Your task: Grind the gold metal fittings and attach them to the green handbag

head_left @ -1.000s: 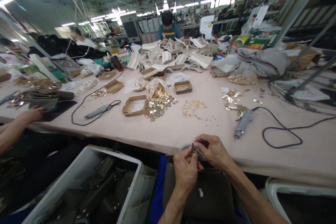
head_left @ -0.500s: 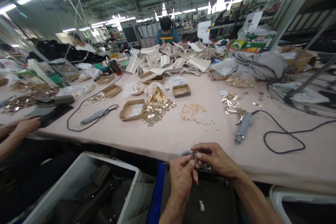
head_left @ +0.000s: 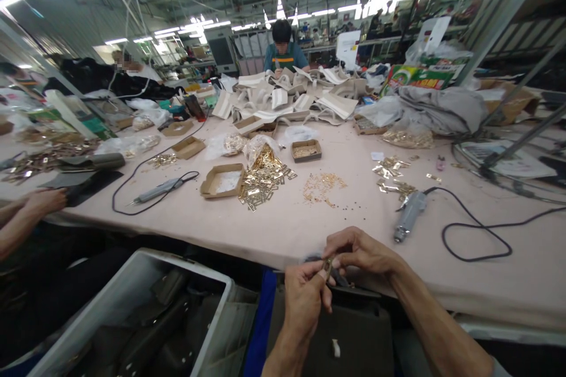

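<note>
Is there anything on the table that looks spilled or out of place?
Gold plates spread from an open plastic bag, and tiny gold pieces lie scattered beside them, outside any box. Both look spilled, perhaps deliberately.

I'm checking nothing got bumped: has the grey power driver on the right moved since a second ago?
No: the grey power driver keeps its place relative to the nearby gold plates on the table; only the view shifted.
</note>
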`<state>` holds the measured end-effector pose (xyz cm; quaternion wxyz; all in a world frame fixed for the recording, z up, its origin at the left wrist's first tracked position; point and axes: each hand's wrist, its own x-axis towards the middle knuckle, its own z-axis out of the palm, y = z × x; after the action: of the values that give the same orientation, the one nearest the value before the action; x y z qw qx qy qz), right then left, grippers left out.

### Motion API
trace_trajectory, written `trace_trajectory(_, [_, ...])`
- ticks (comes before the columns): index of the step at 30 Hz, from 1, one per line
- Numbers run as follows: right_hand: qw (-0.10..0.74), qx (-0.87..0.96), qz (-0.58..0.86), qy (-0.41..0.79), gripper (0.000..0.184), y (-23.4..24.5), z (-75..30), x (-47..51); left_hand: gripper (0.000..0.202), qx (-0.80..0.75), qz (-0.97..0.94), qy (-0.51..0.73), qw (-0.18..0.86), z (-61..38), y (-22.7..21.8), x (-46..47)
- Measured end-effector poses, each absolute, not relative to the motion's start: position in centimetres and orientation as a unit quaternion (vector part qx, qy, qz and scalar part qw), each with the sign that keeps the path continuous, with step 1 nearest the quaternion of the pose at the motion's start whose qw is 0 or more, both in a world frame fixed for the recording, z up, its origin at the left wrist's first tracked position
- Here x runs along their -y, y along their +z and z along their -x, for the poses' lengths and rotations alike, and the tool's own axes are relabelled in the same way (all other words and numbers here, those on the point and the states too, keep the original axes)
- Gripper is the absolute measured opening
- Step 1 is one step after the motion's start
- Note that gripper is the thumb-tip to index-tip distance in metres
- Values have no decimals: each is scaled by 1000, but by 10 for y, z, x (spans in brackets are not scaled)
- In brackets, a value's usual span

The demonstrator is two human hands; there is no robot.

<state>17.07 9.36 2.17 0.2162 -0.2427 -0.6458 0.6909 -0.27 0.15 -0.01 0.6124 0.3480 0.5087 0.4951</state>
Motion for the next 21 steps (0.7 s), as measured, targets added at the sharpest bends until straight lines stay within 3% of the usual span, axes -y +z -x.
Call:
trace_trajectory(8, [264, 677, 311, 613, 31, 24, -163, -74, 25, -518, -340, 523, 586, -4, -3, -2])
trace_trajectory(14, [250, 738, 335, 530, 25, 21, -167, -74, 24, -524, -355, 519, 574, -6, -9, -4])
trace_trajectory(21, [195, 674, 286, 652, 37, 26, -172, -89, 23, -512, -332, 511, 605, -4, -7, -5])
